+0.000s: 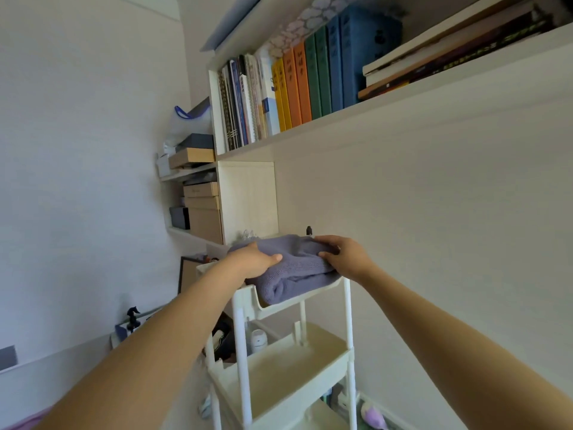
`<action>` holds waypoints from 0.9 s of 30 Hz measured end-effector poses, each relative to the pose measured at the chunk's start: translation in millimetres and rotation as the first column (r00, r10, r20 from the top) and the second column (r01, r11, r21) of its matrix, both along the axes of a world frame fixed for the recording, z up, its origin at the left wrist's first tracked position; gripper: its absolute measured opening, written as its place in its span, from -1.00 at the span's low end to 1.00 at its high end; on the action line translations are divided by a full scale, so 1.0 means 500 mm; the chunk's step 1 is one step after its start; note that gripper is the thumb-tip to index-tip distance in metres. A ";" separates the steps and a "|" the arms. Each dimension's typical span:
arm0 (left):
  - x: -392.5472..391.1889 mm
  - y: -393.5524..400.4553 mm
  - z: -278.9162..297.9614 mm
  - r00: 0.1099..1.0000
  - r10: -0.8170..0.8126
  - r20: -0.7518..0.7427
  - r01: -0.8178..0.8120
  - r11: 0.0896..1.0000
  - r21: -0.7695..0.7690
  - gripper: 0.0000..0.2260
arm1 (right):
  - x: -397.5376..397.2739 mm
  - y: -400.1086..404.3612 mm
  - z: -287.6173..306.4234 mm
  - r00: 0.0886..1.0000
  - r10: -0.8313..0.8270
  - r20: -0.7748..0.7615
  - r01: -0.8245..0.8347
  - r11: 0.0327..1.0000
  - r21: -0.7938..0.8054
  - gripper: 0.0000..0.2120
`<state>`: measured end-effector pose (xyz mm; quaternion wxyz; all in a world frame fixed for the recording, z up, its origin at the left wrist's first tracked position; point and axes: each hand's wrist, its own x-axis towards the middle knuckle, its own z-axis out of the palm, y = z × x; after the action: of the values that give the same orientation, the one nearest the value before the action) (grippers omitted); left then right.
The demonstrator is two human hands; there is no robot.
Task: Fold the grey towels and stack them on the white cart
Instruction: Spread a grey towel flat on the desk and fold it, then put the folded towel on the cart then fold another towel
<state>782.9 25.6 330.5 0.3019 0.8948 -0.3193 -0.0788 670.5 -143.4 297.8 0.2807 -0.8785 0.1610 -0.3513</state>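
Looking past the forearms, I've got the left hand [252, 259] and right hand [338, 254] both gripping a folded grey towel [294, 268] sitting in the top tray of the white cart [245, 308]. I'd say this one's basically stacked. The bookshelf [310, 85] is behind; I can't see any other towels left.
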 end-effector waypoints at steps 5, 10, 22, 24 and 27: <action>-0.019 0.007 -0.001 0.993 -0.065 0.100 0.039 0.970 0.241 -0.37 | 0.021 0.005 -0.026 0.978 -0.145 -0.149 0.107 0.965 -0.240 -0.67; -0.025 0.008 0.003 0.981 -0.082 0.177 0.042 0.975 0.220 -0.47 | 0.006 0.007 -0.036 0.956 -0.282 -0.078 0.247 0.922 -0.298 -0.68; -0.208 0.037 -0.029 0.849 -0.101 0.519 0.283 0.916 -0.285 -0.79 | -0.183 0.087 -0.028 0.956 -0.217 0.198 0.225 0.974 -0.018 -0.71; -0.267 0.025 -0.062 0.872 -0.223 0.436 0.402 0.835 -0.376 -0.82 | -0.265 0.115 -0.045 0.933 -0.285 0.220 0.291 0.957 0.005 -0.72; -0.345 0.007 -0.122 0.849 -0.401 0.343 0.522 0.734 -0.434 -0.81 | -0.385 0.143 -0.091 0.898 -0.376 0.231 0.379 0.925 0.030 -0.76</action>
<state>610.4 29.0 269.6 0.4608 0.6758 -0.5740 0.0384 478.1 -72.1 252.4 0.2173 -0.7857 0.2915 -0.5005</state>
